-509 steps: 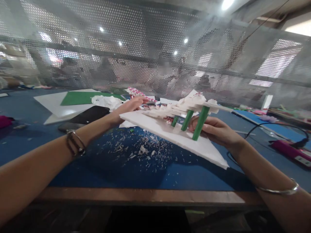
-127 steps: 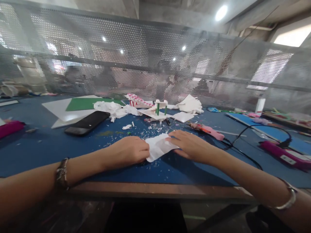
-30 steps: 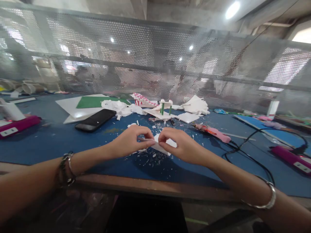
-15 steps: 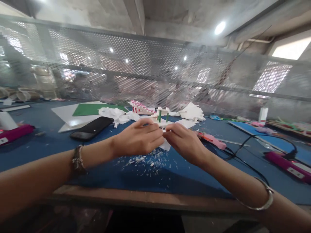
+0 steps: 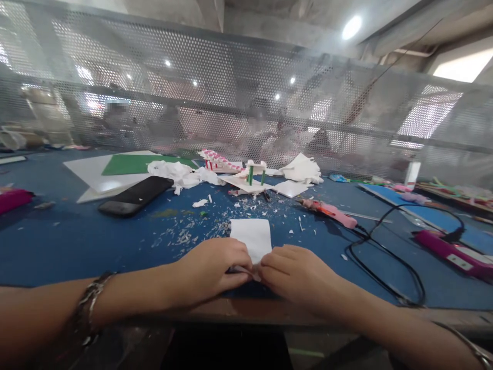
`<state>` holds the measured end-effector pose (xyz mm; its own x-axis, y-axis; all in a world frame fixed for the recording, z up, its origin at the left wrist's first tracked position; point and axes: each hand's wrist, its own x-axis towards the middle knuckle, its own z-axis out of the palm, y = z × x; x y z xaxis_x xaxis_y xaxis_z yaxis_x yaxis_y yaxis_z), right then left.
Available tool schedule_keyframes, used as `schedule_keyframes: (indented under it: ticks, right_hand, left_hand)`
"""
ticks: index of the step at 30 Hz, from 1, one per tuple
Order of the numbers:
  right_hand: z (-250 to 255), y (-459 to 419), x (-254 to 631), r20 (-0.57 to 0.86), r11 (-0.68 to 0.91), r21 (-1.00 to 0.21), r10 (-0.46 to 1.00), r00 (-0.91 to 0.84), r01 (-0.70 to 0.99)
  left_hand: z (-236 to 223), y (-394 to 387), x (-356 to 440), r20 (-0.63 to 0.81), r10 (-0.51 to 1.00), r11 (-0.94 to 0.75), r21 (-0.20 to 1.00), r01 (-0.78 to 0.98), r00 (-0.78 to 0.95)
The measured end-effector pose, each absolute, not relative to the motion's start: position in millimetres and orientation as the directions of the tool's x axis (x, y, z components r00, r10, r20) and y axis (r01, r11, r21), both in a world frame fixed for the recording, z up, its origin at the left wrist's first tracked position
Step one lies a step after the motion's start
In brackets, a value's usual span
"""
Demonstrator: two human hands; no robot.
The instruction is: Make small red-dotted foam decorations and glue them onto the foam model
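Note:
A small white paper piece (image 5: 252, 237) lies flat on the blue table mat (image 5: 92, 236) near the front edge. My left hand (image 5: 215, 270) and my right hand (image 5: 295, 275) meet at its near edge, fingers curled and pinched on the paper's lower rim. Both hands rest low on the mat by the wooden table edge (image 5: 246, 311). Farther back stands a small white foam model with green posts (image 5: 252, 177).
White scraps litter the mat. A black phone (image 5: 134, 196) lies at the left, white and green sheets (image 5: 115, 167) behind it. A pink glue gun (image 5: 331, 209) and its black cable (image 5: 385, 257) lie at the right. A perforated metal screen (image 5: 246, 92) closes the back.
The hands held the paper raised in the air half a second ago; now they have come down toward me and the paper lies flat on the mat.

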<state>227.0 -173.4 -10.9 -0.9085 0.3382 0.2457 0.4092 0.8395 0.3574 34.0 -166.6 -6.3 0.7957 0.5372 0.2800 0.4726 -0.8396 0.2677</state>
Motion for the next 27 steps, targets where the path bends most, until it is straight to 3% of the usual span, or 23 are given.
schedule_keyframes:
  ticks: [4,10,12,21,27]
  right_hand:
    - [-13,-183,228,0.218,0.848,0.328,0.361,-0.907,0.417]
    - [-23,-183,233,0.319,0.833,-0.132,0.549,-0.772,0.538]
    - [-25,-181,233,0.323,0.797,-0.216,0.603,-0.729,0.564]
    - [-19,-178,226,0.245,0.716,-0.276,0.698,-0.673,0.642]
    - [-15,-178,220,0.214,0.699,-0.251,0.715,-0.666,0.67]
  left_hand:
    - [-8,-172,33,0.283,0.491,-0.866,0.26,0.426,0.824]
    - [-12,-175,33,0.273,0.539,-0.838,0.271,0.474,0.797]
    - [-13,-174,33,0.276,0.565,-0.821,0.283,0.496,0.778]
    - [-10,-172,34,0.207,0.646,-0.762,0.227,0.606,0.735]
    - [-3,-170,33,0.153,0.684,-0.729,0.175,0.662,0.713]
